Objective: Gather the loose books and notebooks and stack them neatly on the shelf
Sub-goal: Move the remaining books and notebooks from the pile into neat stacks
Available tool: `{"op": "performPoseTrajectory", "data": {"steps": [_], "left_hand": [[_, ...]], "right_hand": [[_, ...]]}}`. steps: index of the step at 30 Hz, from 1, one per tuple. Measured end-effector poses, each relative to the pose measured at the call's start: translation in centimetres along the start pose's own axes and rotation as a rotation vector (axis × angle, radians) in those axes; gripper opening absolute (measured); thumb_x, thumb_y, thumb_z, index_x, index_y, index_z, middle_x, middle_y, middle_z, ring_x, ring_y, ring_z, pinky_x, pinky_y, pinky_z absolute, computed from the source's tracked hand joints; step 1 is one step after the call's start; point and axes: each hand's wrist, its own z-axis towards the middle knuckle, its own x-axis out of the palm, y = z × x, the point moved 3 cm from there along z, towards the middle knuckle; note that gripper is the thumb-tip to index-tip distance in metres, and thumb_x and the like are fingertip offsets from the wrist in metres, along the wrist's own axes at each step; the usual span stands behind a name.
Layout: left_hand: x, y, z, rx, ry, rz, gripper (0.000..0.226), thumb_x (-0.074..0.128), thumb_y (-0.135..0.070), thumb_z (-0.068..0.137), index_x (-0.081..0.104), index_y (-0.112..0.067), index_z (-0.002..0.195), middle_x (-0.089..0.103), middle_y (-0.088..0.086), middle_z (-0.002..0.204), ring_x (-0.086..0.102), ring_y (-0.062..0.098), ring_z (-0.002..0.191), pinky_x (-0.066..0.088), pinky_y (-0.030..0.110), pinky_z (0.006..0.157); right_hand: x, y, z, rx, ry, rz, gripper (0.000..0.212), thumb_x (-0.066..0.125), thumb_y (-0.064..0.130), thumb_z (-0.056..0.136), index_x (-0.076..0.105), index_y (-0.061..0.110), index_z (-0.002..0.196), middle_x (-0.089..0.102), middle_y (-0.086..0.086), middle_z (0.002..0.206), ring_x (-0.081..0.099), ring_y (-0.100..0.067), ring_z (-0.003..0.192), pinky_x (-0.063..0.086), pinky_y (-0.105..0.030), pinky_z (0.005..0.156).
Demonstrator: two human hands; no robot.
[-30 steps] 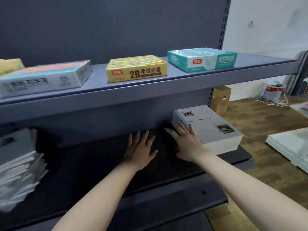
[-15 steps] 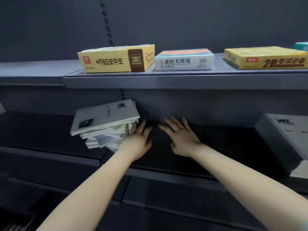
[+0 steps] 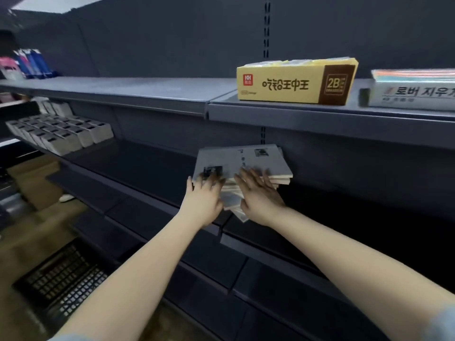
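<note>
- Books (image 3: 248, 159), head view: a splayed, uneven pile on the middle shelf (image 3: 138, 166), not yet squared.
- Your left hand (image 3: 204, 196) and right hand (image 3: 258, 194) press its front edges, with the fingers seemingly straight; blur hides detail.
- Squaring it up likely remains.

Your left hand (image 3: 203, 198) blurs where its fingers cross the book pile (image 3: 246, 158), and your right hand (image 3: 261, 195) hides the pile's lower front edges. The top cover's print is unreadable. Up and right of the pile, the white box (image 3: 413, 94) runs off the frame edge.
</note>
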Motion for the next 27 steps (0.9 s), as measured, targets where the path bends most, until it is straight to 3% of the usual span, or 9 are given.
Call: {"op": "performPoseTrajectory", "data": {"steps": [5, 8, 11, 14, 18, 20, 22, 24, 27], "left_hand": [[0.8, 1.9, 0.5, -0.014, -0.040, -0.010, 0.051, 0.038, -0.032, 0.096, 0.033, -0.014, 0.143, 0.017, 0.008, 0.157, 0.014, 0.034, 0.143, 0.008, 0.053, 0.113], [1.0, 2.7, 0.9, -0.001, -0.052, -0.013, 0.050, 0.040, -0.030, 0.094, 0.036, -0.014, 0.141, 0.021, 0.007, 0.156, 0.016, 0.033, 0.142, 0.009, 0.054, 0.113], [0.8, 3.2, 1.1, -0.001, -0.059, -0.036, 0.052, 0.043, -0.027, 0.092, 0.035, -0.014, 0.142, 0.026, 0.006, 0.154, 0.019, 0.034, 0.141, 0.011, 0.054, 0.113], [0.6, 3.5, 1.1, 0.008, -0.090, -0.095, 0.055, 0.049, -0.022, 0.088, 0.038, -0.012, 0.141, 0.036, 0.008, 0.149, 0.028, 0.033, 0.138, 0.017, 0.055, 0.111], [0.4, 3.7, 2.0, 0.014, -0.191, -0.253, 0.055, 0.052, -0.008, 0.081, 0.045, -0.010, 0.136, 0.056, 0.008, 0.130, 0.048, 0.030, 0.124, 0.031, 0.051, 0.106], [-0.2, 3.5, 2.3, 0.051, -0.224, -0.309, 0.054, 0.052, -0.003, 0.079, 0.047, -0.006, 0.133, 0.061, 0.010, 0.121, 0.054, 0.030, 0.116, 0.034, 0.044, 0.104], [-0.6, 3.2, 2.4, 0.077, -0.216, -0.356, 0.055, 0.055, -0.001, 0.079, 0.045, -0.005, 0.134, 0.060, 0.011, 0.121, 0.054, 0.031, 0.113, 0.034, 0.037, 0.103], [-0.7, 2.6, 2.4, 0.126, -0.221, -0.337, 0.059, 0.061, 0.001, 0.073, 0.050, -0.004, 0.130, 0.063, 0.014, 0.114, 0.058, 0.034, 0.107, 0.040, 0.040, 0.099], [-0.3, 1.6, 2.4, 0.184, -0.240, -0.277, 0.063, 0.070, 0.003, 0.055, 0.061, -0.004, 0.118, 0.070, 0.014, 0.100, 0.067, 0.034, 0.088, 0.054, 0.043, 0.077]], "right_hand": [[0.7, 1.7, 3.7, 0.009, 0.025, -0.053, 0.070, 0.038, 0.029, 0.097, -0.005, 0.013, 0.151, -0.014, -0.005, 0.158, -0.015, -0.025, 0.144, -0.017, -0.041, 0.114], [0.8, 1.8, 5.1, 0.015, -0.018, -0.067, 0.071, 0.045, 0.025, 0.095, 0.003, 0.014, 0.151, 0.007, -0.005, 0.158, 0.006, -0.027, 0.144, 0.000, -0.039, 0.117], [0.5, 2.0, 6.0, 0.030, -0.108, -0.080, 0.062, 0.046, 0.018, 0.095, 0.014, 0.016, 0.149, 0.029, -0.009, 0.147, 0.029, -0.030, 0.132, 0.023, -0.032, 0.109], [-0.1, 2.2, 6.5, 0.057, -0.087, -0.139, 0.054, 0.043, 0.015, 0.096, 0.022, 0.014, 0.146, 0.031, -0.009, 0.144, 0.032, -0.032, 0.129, 0.034, -0.034, 0.100], [-0.3, 1.9, 5.8, 0.011, -0.119, -0.191, 0.041, 0.046, 0.010, 0.091, 0.041, 0.010, 0.132, 0.042, -0.012, 0.131, 0.044, -0.032, 0.118, 0.045, -0.034, 0.078], [-0.6, 1.3, 5.3, -0.031, -0.189, -0.216, 0.044, 0.069, 0.008, 0.071, 0.058, 0.008, 0.113, 0.057, -0.012, 0.108, 0.060, -0.029, 0.095, 0.049, -0.029, 0.062], [-0.6, 0.0, 4.5, -0.028, -0.240, -0.199, 0.055, 0.082, 0.000, 0.031, 0.068, 0.009, 0.083, 0.062, -0.008, 0.076, 0.063, -0.026, 0.060, 0.044, -0.021, 0.043], [-0.3, -1.3, 3.5, -0.021, -0.255, -0.143, 0.054, 0.077, -0.007, 0.027, 0.067, 0.008, 0.078, 0.063, -0.008, 0.072, 0.063, -0.027, 0.058, 0.048, -0.023, 0.048], [-0.1, -3.0, 2.0, 0.027, -0.191, 0.034, 0.050, 0.067, -0.010, 0.060, 0.061, 0.005, 0.107, 0.062, -0.011, 0.109, 0.057, -0.032, 0.106, 0.047, -0.033, 0.087]]}}
